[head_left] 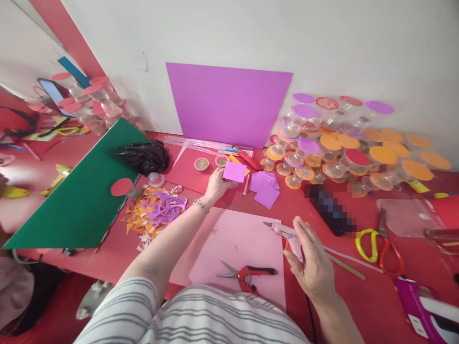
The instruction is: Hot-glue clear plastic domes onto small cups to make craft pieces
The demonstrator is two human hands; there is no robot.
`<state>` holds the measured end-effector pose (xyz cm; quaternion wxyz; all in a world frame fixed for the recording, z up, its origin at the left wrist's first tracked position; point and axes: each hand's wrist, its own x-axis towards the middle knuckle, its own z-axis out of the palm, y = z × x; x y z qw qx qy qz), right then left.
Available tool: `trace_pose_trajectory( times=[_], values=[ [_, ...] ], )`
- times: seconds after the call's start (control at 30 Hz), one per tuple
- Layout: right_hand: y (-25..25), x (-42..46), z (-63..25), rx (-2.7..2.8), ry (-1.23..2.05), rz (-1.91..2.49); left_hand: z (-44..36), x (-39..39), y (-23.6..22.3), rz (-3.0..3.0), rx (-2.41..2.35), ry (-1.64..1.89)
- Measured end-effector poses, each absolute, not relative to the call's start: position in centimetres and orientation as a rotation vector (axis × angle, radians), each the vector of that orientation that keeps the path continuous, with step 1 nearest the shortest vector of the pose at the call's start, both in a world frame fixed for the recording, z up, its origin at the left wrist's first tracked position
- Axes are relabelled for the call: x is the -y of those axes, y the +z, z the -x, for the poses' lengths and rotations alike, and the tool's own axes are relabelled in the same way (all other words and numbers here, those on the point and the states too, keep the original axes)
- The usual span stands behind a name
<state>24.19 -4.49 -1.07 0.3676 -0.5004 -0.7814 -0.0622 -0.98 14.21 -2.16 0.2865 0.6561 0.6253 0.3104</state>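
Note:
My left hand point(217, 185) is closed at a purple paper square point(234, 171), held flat above the table; whatever is under the square is mostly hidden. More purple squares point(267, 188) lie loosely stacked just right of it. My right hand point(313, 260) is open, fingers stretched, next to a light-coloured glue gun point(285, 230) whose handle shows between thumb and fingers. Whether the hand touches it I cannot tell. Below, red-handled pruning shears point(247, 276) rest on a pink sheet point(229, 239) with their blades apart.
Clear bottle-top pieces with orange, purple and red discs point(333, 143) crowd the back right. Yellow-and-red-handled scissors point(380, 246) lie at right. Paper scraps point(158, 210), a black plastic bag point(145, 156) and a leaning green board point(79, 196) are at left. A purple sheet point(229, 105) leans on the wall.

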Motion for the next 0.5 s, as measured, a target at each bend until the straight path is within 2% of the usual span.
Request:
trace_pose_trajectory(
  times=[0.3,0.5],
  values=[
    [-1.4,5.2,-24.4,2.010,-0.131,1.340,1.5,-13.3,-2.0,-1.809,-1.666,0.757],
    [-0.8,4.7,-25.0,2.011,-0.178,1.338,6.0,-10.3,-0.1,-1.917,-1.668,0.696]
  ],
)
